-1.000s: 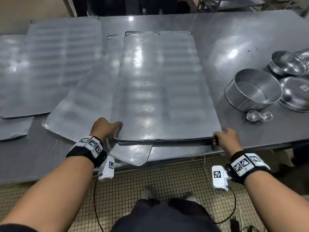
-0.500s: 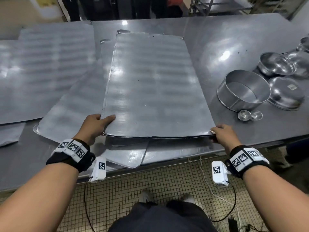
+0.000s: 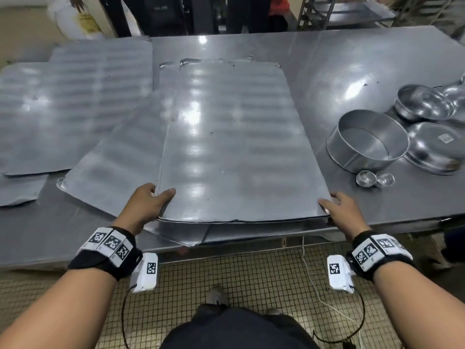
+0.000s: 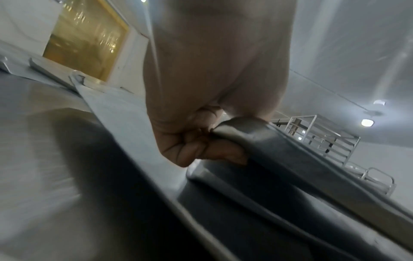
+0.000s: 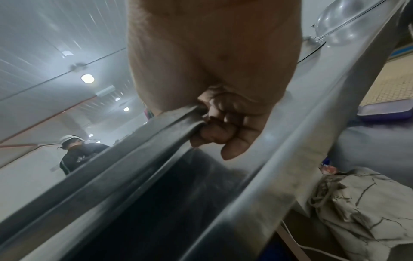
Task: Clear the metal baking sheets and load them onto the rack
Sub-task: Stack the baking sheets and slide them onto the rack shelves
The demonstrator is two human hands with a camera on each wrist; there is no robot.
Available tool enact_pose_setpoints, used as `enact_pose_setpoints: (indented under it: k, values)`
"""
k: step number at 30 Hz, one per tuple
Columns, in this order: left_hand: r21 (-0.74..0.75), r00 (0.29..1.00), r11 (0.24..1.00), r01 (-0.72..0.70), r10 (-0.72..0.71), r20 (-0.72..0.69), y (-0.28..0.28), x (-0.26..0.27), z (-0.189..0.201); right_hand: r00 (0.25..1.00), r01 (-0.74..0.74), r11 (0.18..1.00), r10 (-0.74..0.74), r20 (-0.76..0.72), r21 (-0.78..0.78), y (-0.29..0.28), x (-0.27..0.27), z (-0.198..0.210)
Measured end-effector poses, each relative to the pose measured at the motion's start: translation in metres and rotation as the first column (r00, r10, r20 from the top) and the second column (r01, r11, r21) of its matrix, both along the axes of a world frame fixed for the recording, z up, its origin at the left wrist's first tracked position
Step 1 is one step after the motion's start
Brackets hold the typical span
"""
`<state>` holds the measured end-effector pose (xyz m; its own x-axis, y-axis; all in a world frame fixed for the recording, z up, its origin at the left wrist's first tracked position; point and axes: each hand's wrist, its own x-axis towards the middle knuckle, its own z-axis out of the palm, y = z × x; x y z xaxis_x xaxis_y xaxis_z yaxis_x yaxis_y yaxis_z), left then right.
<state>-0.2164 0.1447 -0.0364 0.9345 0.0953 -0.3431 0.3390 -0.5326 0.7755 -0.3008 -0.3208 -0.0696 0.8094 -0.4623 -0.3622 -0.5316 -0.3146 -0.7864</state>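
Note:
A large flat metal baking sheet [image 3: 234, 147] tops a small stack at the near edge of the steel table [image 3: 339, 71]. My left hand [image 3: 148, 202] grips its near left corner, thumb on top and fingers curled beneath [image 4: 201, 148]. My right hand [image 3: 339, 207] grips the near right corner the same way [image 5: 219, 128]. The stack's near edge [image 5: 156, 141] stands raised off the sheets below. More sheets [image 3: 118, 170] lie fanned out to the left [image 3: 75, 102]. A metal rack [image 4: 317, 134] shows far off in the left wrist view.
A round cake ring [image 3: 367, 139], two tiny cups [image 3: 375, 178] and shiny pans [image 3: 432, 147] sit on the table's right side. People stand beyond the far edge [image 3: 276, 11]. A shelf frame [image 3: 352, 13] is at the back right. Tiled floor [image 3: 239, 278] lies below.
Both hands have kept their hold on the near corners. The stack's near edge has risen slightly off the sheets beneath, and the view has pulled back from the table.

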Motion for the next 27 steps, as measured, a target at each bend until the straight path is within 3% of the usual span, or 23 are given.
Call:
enact_pose_setpoints:
  k: [4,10,13,18,22,27]
  values:
    - [0.226,0.997,0.974,0.027,-0.011,-0.072,-0.003,-0.035,-0.02,0.991,-0.131,0.989,0.129,-0.031,-0.069,-0.012,-0.02,-0.007]
    - [0.349,0.996,0.937,0.004,0.028,-0.085,-0.029,-0.085,-0.02,0.967,-0.251,0.967,0.249,-0.044,-0.038,-0.034,-0.045,-0.01]
    - [0.333,0.995,0.942,-0.033,0.062,-0.077,-0.034,-0.105,-0.026,0.956,-0.293,0.956,0.293,-0.028,-0.016,-0.046,-0.051,-0.01]
    - [0.261,0.99,0.961,-0.095,0.117,-0.073,-0.037,-0.144,-0.04,0.948,-0.317,0.938,0.312,-0.057,-0.136,-0.054,-0.059,-0.005]
    - [0.258,0.984,0.958,-0.126,0.153,-0.091,-0.041,-0.171,-0.042,0.923,-0.379,0.923,0.371,-0.098,-0.073,-0.057,-0.077,-0.016]
    - [0.251,0.978,0.954,-0.167,0.192,-0.08,-0.041,-0.204,-0.047,0.926,-0.355,0.934,0.356,-0.127,0.029,-0.054,-0.1,-0.031]
